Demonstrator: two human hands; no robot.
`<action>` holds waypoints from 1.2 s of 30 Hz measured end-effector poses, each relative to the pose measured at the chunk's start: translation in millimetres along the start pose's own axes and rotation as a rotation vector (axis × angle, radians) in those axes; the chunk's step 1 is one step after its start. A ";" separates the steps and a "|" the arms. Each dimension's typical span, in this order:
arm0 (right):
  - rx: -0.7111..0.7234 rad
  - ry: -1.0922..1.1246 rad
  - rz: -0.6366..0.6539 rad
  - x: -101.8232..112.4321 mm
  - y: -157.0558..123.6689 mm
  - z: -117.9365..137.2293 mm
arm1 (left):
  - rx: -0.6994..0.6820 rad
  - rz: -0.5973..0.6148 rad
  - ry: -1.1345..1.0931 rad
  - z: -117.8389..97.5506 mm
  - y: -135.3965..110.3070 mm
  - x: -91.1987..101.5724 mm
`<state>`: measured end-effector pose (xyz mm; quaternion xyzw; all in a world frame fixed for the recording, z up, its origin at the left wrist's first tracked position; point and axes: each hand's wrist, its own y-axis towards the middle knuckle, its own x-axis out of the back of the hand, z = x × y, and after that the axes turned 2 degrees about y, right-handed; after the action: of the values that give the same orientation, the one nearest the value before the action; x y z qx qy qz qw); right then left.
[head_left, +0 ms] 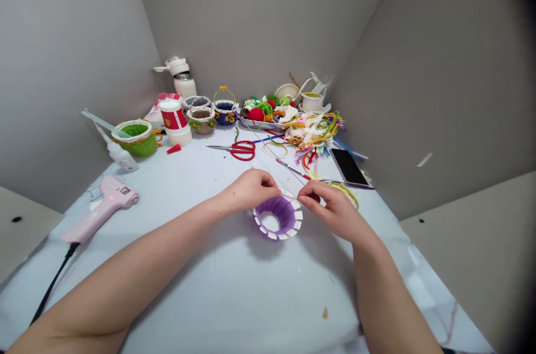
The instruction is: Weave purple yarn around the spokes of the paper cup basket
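A small cup woven round with purple yarn (288, 219) is held between my hands, its white tabbed rim facing me. At the rim's far left side, my left hand (256, 185) pinches the edge with thumb and fingers. My right hand (329, 203), just right of the rim, has its fingers pinched on a thin purple yarn strand (296, 175). That strand runs back across the table toward the yarn pile. Whether the cup's base touches the table is unclear.
Beyond the hands lie red-handled scissors (242, 149), a pen (293, 168) and a phone (350, 167). A pink glue gun (103, 206) sits left. Behind are small decorated baskets (226, 113), a glue bottle (121, 156), a paper cup (173, 116) and a pile of pipe cleaners (314, 130).
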<state>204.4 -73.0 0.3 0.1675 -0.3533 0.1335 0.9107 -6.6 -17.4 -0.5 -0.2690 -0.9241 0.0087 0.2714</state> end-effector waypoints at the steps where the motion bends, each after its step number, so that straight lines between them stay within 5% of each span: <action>1: -0.028 0.016 0.025 0.1 0.1 -3.3 | 0.002 -0.002 -0.001 -0.4 -0.4 0.3; 15: -0.163 0.273 0.195 -20.1 3.8 -8.4 | 0.004 0.086 0.036 -11.5 -7.2 3.3; 21: -0.124 0.195 0.147 -15.5 5.6 -10.6 | -0.044 0.070 -0.003 -0.7 -0.4 1.0; 29: -0.003 0.007 -0.101 -1.8 6.8 -9.9 | -0.039 -0.045 0.077 3.0 3.0 3.6; 36: 0.048 -0.090 0.059 8.1 3.3 1.2 | -0.063 -0.101 0.126 3.5 1.9 3.5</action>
<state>208.2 -69.5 7.4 0.1845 -0.3956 0.1611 0.8851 -9.9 -13.5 -2.1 -0.2305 -0.9174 -0.0511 0.3203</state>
